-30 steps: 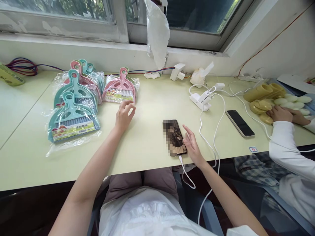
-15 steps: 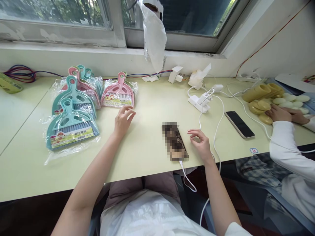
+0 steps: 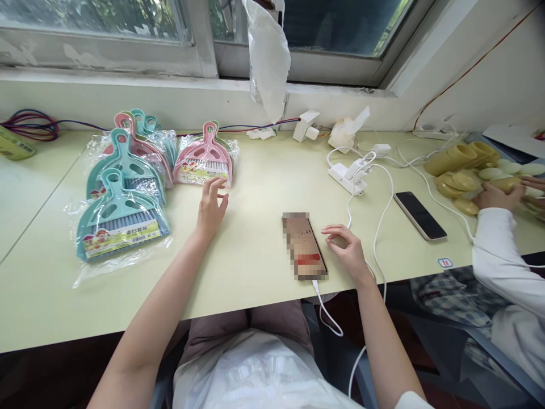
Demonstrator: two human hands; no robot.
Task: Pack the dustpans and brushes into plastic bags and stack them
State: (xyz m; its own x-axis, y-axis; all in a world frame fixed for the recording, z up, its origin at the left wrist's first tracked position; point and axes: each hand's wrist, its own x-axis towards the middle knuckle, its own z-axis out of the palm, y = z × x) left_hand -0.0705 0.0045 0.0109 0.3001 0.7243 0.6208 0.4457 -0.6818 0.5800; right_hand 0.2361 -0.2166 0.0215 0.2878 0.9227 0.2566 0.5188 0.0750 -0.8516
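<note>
My left hand point(image 3: 212, 209) is at the lower edge of a pink dustpan and brush set point(image 3: 205, 154) in clear wrapping; its fingers are apart and hold nothing. Whether the fingertips touch the wrapping I cannot tell. To its left lie several more wrapped sets, the nearest a turquoise dustpan and brush set point(image 3: 121, 221). My right hand point(image 3: 347, 250) hovers or rests by the right side of a phone point(image 3: 307, 247), fingers loosely curved and holding nothing. The phone's lit screen is partly pixelated, and a white charging cable point(image 3: 320, 298) runs from its lower end.
A white power strip point(image 3: 347, 179) with plugs and cables lies behind my right hand. Further right are a dark phone point(image 3: 420, 216) and a co-worker's hand point(image 3: 498, 196) among yellowish rounded pieces point(image 3: 457, 184). A plastic bag point(image 3: 269, 62) hangs at the window. The table's front edge point(image 3: 255, 307) is before me.
My left hand has shifted slightly up towards the pink set. The phone screen now shows different content. The co-worker's hand has moved right among the yellowish pieces; the view has shifted slightly.
</note>
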